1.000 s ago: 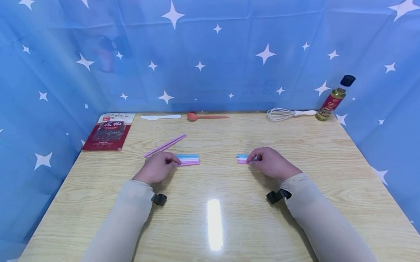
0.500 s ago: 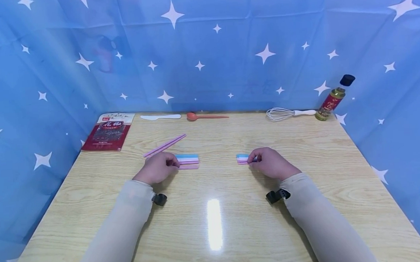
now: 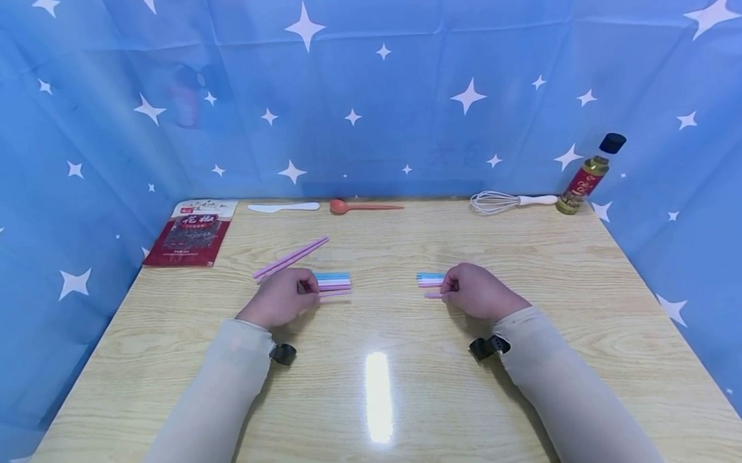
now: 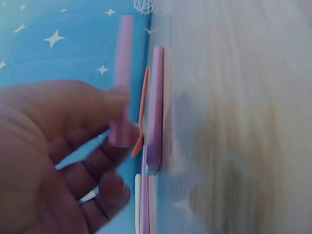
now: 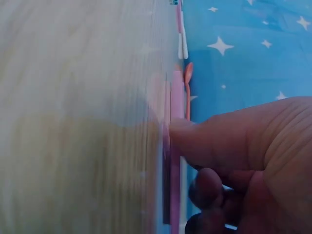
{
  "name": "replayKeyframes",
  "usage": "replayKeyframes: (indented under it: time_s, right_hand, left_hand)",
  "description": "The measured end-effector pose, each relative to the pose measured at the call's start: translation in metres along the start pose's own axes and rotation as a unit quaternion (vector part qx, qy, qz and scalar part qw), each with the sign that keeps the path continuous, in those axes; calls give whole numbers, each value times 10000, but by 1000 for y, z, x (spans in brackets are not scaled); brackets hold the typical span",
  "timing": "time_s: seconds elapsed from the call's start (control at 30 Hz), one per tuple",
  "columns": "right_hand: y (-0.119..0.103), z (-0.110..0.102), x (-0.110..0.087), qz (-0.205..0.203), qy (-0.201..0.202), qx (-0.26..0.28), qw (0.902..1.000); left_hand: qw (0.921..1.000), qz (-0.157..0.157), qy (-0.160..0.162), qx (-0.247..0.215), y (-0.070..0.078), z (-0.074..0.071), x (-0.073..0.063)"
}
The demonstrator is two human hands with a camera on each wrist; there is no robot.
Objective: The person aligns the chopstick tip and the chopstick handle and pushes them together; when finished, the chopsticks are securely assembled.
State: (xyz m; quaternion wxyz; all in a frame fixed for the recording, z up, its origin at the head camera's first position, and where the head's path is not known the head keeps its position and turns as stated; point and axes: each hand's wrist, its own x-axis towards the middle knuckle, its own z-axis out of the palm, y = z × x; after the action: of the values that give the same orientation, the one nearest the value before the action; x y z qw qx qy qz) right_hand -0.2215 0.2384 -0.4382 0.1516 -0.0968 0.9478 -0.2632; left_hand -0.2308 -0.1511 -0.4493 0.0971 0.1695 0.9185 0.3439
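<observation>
My left hand (image 3: 281, 295) pinches a slim pink stick (image 4: 124, 53) between thumb and finger, raised a little off the table. Behind it lies a row of short blue, white and pink sticks (image 3: 334, 282), its left part covered by the hand. My right hand (image 3: 480, 292) pinches another pink stick (image 5: 177, 95), just in front of a second row of similar sticks (image 3: 430, 279). That row's right part is hidden by the fingers. Two longer pink chopsticks (image 3: 297, 255) lie slanted behind my left hand.
At the back edge of the wooden table (image 3: 376, 329) lie a white knife (image 3: 284, 207), an orange-red spoon (image 3: 370, 207) and a whisk (image 3: 502, 201). A bottle (image 3: 584, 182) stands at the back right corner. A red packet (image 3: 191, 235) lies back left.
Each hand has drawn a pink stick off the front side of its row, toward me. The left one is lifted clear of the table; the hands have barely shifted.
</observation>
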Motion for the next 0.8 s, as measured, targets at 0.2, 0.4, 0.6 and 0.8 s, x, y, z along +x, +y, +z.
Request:
replayKeyframes:
  time_s: [0.2,0.4,0.6,0.8]
  right_hand:
    - [-8,0,-3,-483,291,686,9960]
    - [-23,3,-8,-1145,659,1377,9816]
    - [-38,4,-17,-1354,812,1876,9695]
    - [-51,6,-26,-1566,885,1960,9640]
  left_hand:
    - [9927,386,306,-1102,10,7,-1]
    - [9785,625,732,-1822,24,17,-3]
    - [9695,763,898,-2149,37,24,-5]
    - [9656,1118,922,-2161,45,29,-8]
